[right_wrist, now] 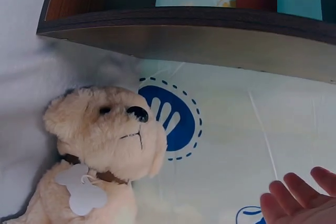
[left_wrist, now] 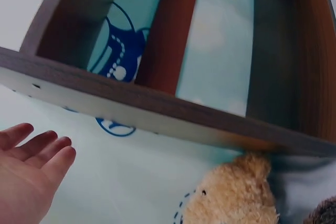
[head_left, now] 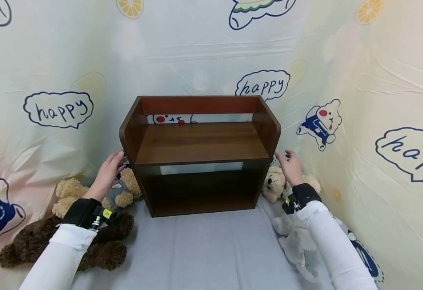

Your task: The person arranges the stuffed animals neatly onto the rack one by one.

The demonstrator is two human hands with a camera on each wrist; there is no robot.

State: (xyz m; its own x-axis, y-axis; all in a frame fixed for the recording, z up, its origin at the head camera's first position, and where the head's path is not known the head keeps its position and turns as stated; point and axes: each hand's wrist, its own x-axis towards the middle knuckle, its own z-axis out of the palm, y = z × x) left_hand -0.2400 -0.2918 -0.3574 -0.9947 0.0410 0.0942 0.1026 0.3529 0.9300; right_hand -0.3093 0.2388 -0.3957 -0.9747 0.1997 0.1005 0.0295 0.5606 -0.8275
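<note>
A dark brown wooden shelf [head_left: 202,143] stands upright, with a raised-sided top tier and an open compartment below. My left hand [head_left: 109,171] is beside its left side panel; in the left wrist view the hand [left_wrist: 31,174] is apart from the panel, fingers extended and holding nothing. By the right side panel is my right hand [head_left: 290,167], with a gap between its fingers [right_wrist: 286,192] and the wood in the right wrist view. Below the right hand sits a cream plush dog [right_wrist: 105,135] with a white tag. A tan teddy bear [left_wrist: 231,192] sits under the left panel.
Dark brown plush [head_left: 106,253] lies under my left forearm. Another tan plush [head_left: 68,195] sits behind my left wrist, and a grey plush [head_left: 294,237] lies beside my right forearm. Printed cloth [head_left: 197,52] hangs behind. Pale grey cloth [head_left: 197,249] covers the surface.
</note>
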